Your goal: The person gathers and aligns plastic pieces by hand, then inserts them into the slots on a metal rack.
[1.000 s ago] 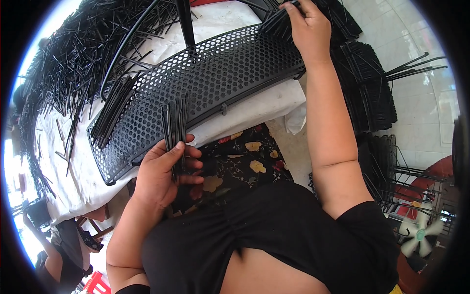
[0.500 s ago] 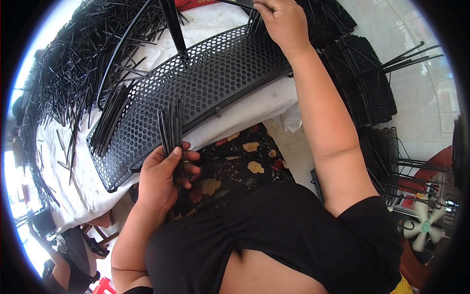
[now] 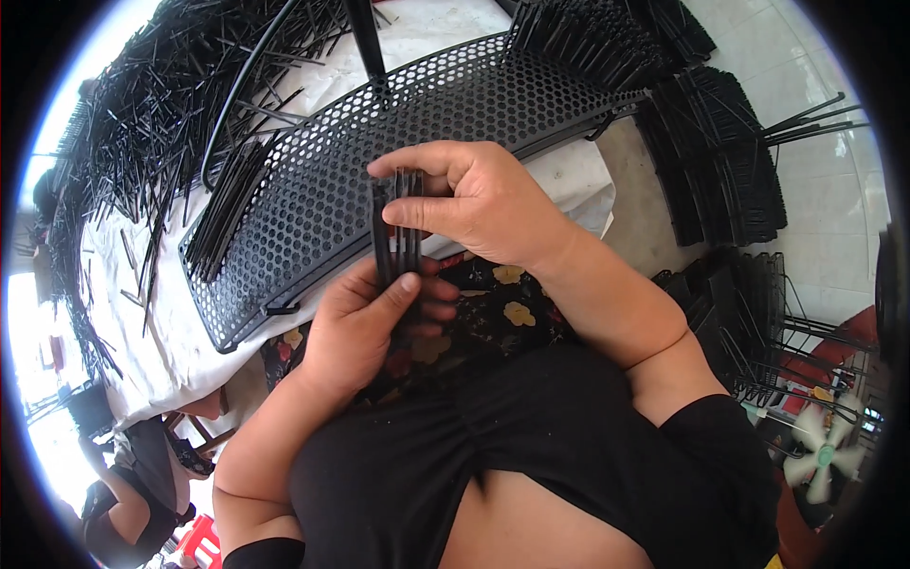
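Observation:
In front of my lap, a small upright bundle of thin black strips [image 3: 408, 251] sits between both hands. My left hand [image 3: 355, 322] grips its lower part, the thumb pressed across the front. Around the upper end close the thumb and fingers of my right hand [image 3: 488, 204]. Just beyond is a black perforated metal rack [image 3: 318, 204] on the white-covered table. A row of similar strips [image 3: 227, 213] lies on the rack's left end, and a dense stack of strips [image 3: 588, 47] fills its right end.
A large loose heap of black strips [image 3: 161, 123] covers the table's far left. A black post [image 3: 365, 43] rises behind the rack. More stacked strips [image 3: 730, 161] stand at right, with thin rods sticking out. A fan [image 3: 825, 455] is lower right; another person [image 3: 133, 512] is lower left.
My right hand has come back from the rack's far right end to the top of the bundle. My left hand, holding the bundle, has shifted slightly right and up.

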### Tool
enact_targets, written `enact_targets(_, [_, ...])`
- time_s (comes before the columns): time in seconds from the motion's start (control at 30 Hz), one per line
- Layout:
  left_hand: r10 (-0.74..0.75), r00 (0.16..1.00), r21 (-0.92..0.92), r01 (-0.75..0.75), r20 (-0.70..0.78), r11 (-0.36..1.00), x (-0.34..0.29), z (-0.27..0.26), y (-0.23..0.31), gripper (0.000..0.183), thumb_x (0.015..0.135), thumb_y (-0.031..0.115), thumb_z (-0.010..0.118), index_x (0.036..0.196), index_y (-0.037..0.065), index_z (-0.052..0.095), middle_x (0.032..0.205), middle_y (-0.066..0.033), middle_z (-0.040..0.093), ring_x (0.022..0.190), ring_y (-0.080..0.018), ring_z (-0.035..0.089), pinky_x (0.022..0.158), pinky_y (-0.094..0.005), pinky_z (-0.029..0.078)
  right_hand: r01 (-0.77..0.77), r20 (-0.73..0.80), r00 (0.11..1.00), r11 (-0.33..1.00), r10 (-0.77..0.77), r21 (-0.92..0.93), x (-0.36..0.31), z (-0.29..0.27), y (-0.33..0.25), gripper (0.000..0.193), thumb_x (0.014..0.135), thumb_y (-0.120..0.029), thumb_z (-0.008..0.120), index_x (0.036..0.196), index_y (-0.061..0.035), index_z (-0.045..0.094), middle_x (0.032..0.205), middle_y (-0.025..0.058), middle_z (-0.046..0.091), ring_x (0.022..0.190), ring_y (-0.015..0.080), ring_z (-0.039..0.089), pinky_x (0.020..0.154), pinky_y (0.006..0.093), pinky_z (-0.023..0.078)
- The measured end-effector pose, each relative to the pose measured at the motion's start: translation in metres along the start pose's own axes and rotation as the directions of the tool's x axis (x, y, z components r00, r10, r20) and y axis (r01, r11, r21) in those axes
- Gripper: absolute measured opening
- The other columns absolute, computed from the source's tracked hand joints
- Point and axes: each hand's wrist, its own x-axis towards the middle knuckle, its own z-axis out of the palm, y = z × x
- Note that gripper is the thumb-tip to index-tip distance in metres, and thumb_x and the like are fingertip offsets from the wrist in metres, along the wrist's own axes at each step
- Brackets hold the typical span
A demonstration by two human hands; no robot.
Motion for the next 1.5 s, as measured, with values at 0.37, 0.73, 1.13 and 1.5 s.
enact_targets(0.37, [-0.176,0.975,-0.093,0.189,0.133,0.978,0.002,-0.013,-0.009,0.030,0.101,0.013,0.050,0.124,-0.007,0.055,0.112,-0.0228,0.066,0.108,-0.0335,0.065,0.097,-0.0430,0.051,0.088,0.056,0.994,0.985,-0.098,0.149,-0.009,0.014,0.026,0.026,0.085,-0.003,0.070,0.111,0.0000,0.065,0.080,0.0036,0.067,0.066,0.0054,0.058,0.061,0.0206,0.047])
enact_targets(0.73, [-0.212,0.973,-0.013,0.214,0.089,0.977,-0.001,-0.008,-0.010,0.026,0.103,0.014,0.049,0.121,-0.002,0.058,0.107,-0.0125,0.070,0.096,-0.0173,0.067,0.084,-0.0299,0.055,-0.078,0.142,0.988,0.992,0.063,0.103,-0.018,0.013,0.020,0.020,0.094,-0.001,0.059,0.114,0.0028,0.063,0.096,0.0079,0.069,0.088,0.0124,0.065,0.079,0.0256,0.053])
enact_targets(1.13, [0.090,0.990,0.259,-0.059,-0.109,0.964,0.003,-0.011,-0.019,0.012,0.100,0.004,0.051,0.109,-0.003,0.055,0.099,-0.0128,0.070,0.089,-0.0176,0.070,0.080,-0.0279,0.055,-0.003,-0.039,0.999,1.000,0.002,-0.009,-0.023,0.014,0.029,0.023,0.092,0.000,0.062,0.115,0.0040,0.062,0.095,0.0056,0.068,0.083,0.0081,0.065,0.072,0.0223,0.053])
enact_targets(1.5, [0.261,0.955,0.337,-0.203,-0.138,0.919,0.006,-0.015,-0.035,0.013,0.101,0.010,0.053,0.109,-0.001,0.055,0.082,-0.0039,0.065,0.064,-0.0076,0.059,0.054,-0.0222,0.049,0.009,-0.114,0.993,0.997,-0.018,-0.079,-0.023,0.020,0.033,0.022,0.092,-0.002,0.063,0.113,0.0043,0.063,0.090,0.0028,0.067,0.079,0.0039,0.061,0.068,0.0198,0.050])
